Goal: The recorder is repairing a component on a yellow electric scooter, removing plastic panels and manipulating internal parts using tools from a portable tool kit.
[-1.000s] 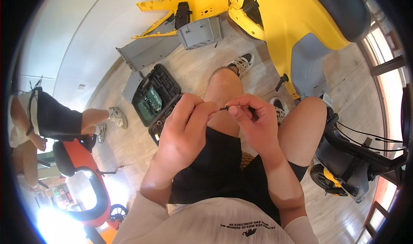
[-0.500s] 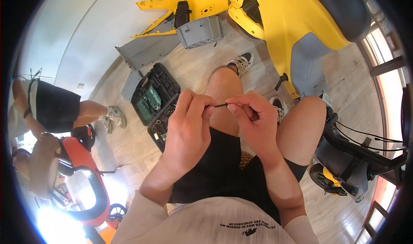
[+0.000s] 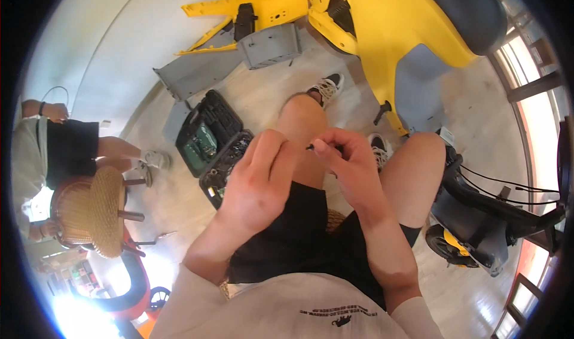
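Observation:
My left hand (image 3: 256,180) is curled with fingers pressed together over my left thigh, its fingertips partly hidden. My right hand (image 3: 347,165) pinches a small dark piece (image 3: 309,147) between thumb and forefinger, a short gap to the right of my left fingers. Both hands are raised above my legs. Beyond them, an open black tool case (image 3: 210,123) with a green tool and small fittings lies on the floor beside my left leg.
Yellow and grey panels (image 3: 269,44), a yellow scooter body (image 3: 382,22) and a black frame with cables (image 3: 472,201) lie around me. At left, another person (image 3: 72,153) is beside a wicker chair (image 3: 104,210) above a red scooter (image 3: 140,297). The wooden floor (image 3: 143,183) shows between.
The thin dark piece that spanned my fingertips now shows only at my right fingers, with my left fingers bent lower. At left, the other person has moved a wicker chair over the red scooter.

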Demonstrator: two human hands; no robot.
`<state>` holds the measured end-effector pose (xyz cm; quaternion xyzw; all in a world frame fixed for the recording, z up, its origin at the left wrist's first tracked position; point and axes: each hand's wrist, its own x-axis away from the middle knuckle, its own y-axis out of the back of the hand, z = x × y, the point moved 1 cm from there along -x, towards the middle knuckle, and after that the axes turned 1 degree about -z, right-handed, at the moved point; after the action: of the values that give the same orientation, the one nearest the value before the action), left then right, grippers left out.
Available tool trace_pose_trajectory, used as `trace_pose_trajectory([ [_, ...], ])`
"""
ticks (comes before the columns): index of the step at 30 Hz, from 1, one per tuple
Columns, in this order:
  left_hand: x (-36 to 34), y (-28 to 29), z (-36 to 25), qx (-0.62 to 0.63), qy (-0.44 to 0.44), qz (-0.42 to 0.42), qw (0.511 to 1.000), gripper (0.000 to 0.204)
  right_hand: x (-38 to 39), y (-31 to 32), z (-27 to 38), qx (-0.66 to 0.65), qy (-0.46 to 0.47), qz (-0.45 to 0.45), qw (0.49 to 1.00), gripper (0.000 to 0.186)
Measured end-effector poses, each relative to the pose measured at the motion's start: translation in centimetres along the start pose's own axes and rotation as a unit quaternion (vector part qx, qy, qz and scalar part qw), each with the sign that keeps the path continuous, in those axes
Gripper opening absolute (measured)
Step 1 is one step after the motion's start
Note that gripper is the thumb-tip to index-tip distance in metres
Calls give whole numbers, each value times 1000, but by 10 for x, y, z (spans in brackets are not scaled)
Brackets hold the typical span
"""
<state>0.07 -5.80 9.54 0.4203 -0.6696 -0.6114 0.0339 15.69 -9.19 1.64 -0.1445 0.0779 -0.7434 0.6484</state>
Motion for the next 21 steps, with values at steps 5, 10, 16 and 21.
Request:
trace_pose_trajectory([
  [5, -2, 1, 0, -9, -41, 31, 999, 32, -1, 0, 2, -173, -120, 40, 977, 16],
  [10, -2, 1, 9, -66, -130, 47, 988, 33, -4, 2, -4, -271, -153, 101, 945, 19],
  [16, -3, -1, 12, -56, -121, 62, 989, 31, -3, -5, -5, -266, -141, 88, 949, 16],
  [21, -4, -3, 6, -19, -57, 58, 997, 33, -1, -10, 0, -125, -93, 62, 986, 11],
])
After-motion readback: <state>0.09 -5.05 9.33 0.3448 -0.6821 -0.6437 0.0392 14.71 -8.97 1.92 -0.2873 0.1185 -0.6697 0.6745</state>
